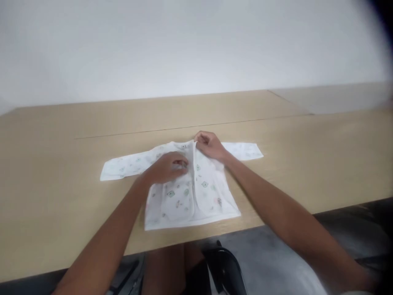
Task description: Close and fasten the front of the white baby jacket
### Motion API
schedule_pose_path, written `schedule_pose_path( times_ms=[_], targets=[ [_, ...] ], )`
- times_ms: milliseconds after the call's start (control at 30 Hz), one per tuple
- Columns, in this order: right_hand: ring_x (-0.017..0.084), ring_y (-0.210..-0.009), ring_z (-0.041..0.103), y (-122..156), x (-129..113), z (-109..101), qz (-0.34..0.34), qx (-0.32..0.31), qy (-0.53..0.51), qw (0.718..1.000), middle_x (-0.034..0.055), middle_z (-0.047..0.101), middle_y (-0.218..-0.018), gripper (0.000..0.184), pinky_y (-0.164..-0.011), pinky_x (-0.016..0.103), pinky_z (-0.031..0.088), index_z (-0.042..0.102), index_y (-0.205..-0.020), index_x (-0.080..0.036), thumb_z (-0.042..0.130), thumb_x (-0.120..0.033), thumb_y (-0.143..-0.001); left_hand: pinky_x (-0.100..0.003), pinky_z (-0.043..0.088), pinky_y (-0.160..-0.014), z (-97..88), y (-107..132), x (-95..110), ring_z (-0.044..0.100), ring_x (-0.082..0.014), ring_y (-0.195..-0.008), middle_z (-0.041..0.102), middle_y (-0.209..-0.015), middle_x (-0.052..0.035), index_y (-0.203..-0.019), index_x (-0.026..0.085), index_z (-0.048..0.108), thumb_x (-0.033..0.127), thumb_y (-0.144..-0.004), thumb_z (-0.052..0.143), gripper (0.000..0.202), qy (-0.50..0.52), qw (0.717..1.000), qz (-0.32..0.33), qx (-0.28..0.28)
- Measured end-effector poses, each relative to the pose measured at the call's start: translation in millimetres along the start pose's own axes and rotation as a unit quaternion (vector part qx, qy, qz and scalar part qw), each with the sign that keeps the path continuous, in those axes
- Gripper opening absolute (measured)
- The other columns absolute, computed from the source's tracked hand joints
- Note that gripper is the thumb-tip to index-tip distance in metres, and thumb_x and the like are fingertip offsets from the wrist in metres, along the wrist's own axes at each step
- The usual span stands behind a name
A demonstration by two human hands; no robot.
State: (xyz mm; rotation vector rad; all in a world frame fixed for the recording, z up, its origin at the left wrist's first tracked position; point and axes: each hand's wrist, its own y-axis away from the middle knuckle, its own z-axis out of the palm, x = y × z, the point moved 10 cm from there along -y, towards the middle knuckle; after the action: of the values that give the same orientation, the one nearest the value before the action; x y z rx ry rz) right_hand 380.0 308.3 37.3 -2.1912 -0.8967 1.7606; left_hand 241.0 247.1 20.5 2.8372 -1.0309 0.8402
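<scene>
Shows as a broad worktop in a light wood tone, crossed beyond the clothing by a thin dark seam and bounded by a straight near edge slanting upward toward the right of the view. Carries a small long-sleeved white garment lying spread out close to that near edge, hem toward it and neckline away, with sleeves stretched out to both sides and a scattered print of small, partly green motifs.
</scene>
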Motion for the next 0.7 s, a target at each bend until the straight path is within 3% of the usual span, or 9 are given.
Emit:
schedule_pose_path(
  times_ms=[100, 233, 333, 433, 500, 600, 700],
  targets=[
    [0.008, -0.058, 0.035, 2.5, -8.1, 5.3, -0.025, 0.023, 0.013, 0.999, -0.0022, 0.040, -0.064, 0.010, -0.055, 0.023, 0.029, 0.058, -0.083, -0.013, 0.055, -0.022, -0.081, -0.037, 0.042, -0.095, 4.1, -1.5, 9.5, 0.055, -0.0231, -0.108, 0.064, -0.114, -0.0050, -0.113, 0.022, 0.067, 0.035, -0.080, 0.065, 0.035, -0.022, 0.999, 0.031, 0.001],
    [0.009, -0.057, 0.037, 5.6, -10.2, 18.0, -0.031, 0.010, 0.055, 0.998, -0.0015, 0.045, -0.065, 0.017, -0.055, 0.023, 0.031, 0.061, -0.089, -0.014, 0.056, -0.030, -0.086, -0.032, 0.046, -0.081, 3.5, -4.5, 14.1, 0.059, -0.0180, -0.090, 0.066, -0.103, -0.0047, -0.106, 0.019, 0.066, 0.034, -0.089, 0.054, 0.025, 0.054, 0.998, -0.007, 0.025],
    [0.009, -0.056, 0.039, 6.6, -4.0, 23.1, -0.031, 0.001, 0.093, 0.995, -0.0015, 0.048, -0.063, 0.015, -0.056, 0.023, 0.032, 0.063, -0.087, -0.014, 0.054, -0.027, -0.086, -0.030, 0.045, -0.069, 19.0, -2.5, 18.5, 0.060, -0.0171, -0.082, 0.067, -0.106, -0.0081, -0.114, 0.019, 0.055, 0.041, -0.096, 0.043, 0.030, 0.179, 0.981, -0.071, -0.022],
    [0.009, -0.056, 0.038, 6.6, 4.5, 25.1, -0.034, -0.008, 0.105, 0.994, -0.0019, 0.047, -0.062, 0.015, -0.056, 0.023, 0.032, 0.063, -0.089, -0.015, 0.049, -0.018, -0.084, -0.028, 0.042, -0.060, 39.4, 5.1, 39.9, 0.057, -0.0144, -0.070, 0.068, -0.099, -0.0080, -0.126, 0.020, 0.040, 0.044, -0.096, 0.046, 0.038, 0.241, 0.963, -0.077, -0.097],
    [0.010, -0.059, 0.042, 6.1, 6.0, 26.8, -0.059, -0.017, 0.120, 0.991, -0.0010, 0.050, -0.065, 0.022, -0.059, 0.023, 0.034, 0.065, -0.095, -0.016, 0.046, -0.014, -0.083, -0.027, 0.040, -0.058, 48.4, 11.6, 56.3, 0.054, -0.0131, -0.064, 0.066, -0.088, -0.0046, -0.132, 0.022, 0.038, 0.045, -0.095, 0.047, 0.044, 0.193, 0.971, -0.051, -0.132],
    [0.013, -0.077, 0.053, 6.2, 3.0, 28.1, -0.125, -0.020, 0.156, 0.980, 0.0044, 0.057, -0.085, 0.033, -0.074, 0.026, 0.042, 0.069, -0.102, -0.017, 0.043, -0.009, -0.083, -0.029, 0.036, -0.059, 48.1, 17.6, 67.1, 0.052, -0.0142, -0.064, 0.060, -0.078, -0.0017, -0.138, 0.025, 0.044, 0.046, -0.095, 0.047, 0.048, 0.054, 0.992, -0.033, -0.106],
    [0.016, -0.098, 0.056, 5.9, 7.3, 33.0, -0.145, -0.052, 0.168, 0.974, 0.0092, 0.054, -0.107, 0.042, -0.089, 0.031, 0.044, 0.070, -0.109, -0.018, 0.043, -0.004, -0.081, -0.031, 0.034, -0.061, 49.8, 18.9, 70.1, 0.051, -0.0153, -0.066, 0.059, -0.074, -0.0006, -0.119, 0.025, 0.059, 0.046, -0.094, 0.049, 0.034, -0.013, 0.996, -0.033, -0.085]
  ],
)
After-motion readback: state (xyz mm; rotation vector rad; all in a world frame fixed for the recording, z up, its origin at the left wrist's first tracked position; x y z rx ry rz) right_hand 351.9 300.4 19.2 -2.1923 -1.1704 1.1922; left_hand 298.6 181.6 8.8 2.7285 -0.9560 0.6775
